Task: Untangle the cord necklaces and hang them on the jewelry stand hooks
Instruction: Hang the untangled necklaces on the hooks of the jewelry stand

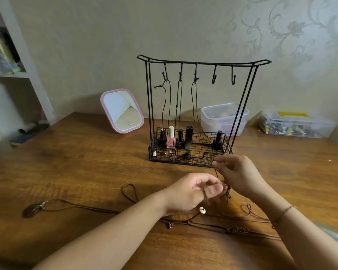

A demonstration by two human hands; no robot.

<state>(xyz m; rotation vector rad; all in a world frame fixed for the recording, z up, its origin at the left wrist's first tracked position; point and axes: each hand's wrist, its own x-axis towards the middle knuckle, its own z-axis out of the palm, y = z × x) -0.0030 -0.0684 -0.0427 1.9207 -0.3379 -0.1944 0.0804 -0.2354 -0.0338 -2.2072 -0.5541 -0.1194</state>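
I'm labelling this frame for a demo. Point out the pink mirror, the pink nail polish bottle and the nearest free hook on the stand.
pink mirror (123,112), head view, on its glass.
pink nail polish bottle (171,141), head view, on its pink body.
free hook (214,76), head view, on its curved shank, fourth from the left.

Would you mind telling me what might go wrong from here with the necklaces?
Both hands, left and right, pinch one brown cord; pulling apart may tighten the tangle between them. Lifting could drag the cords on the table along. The right hand works close to the jewelry stand and might knock it.
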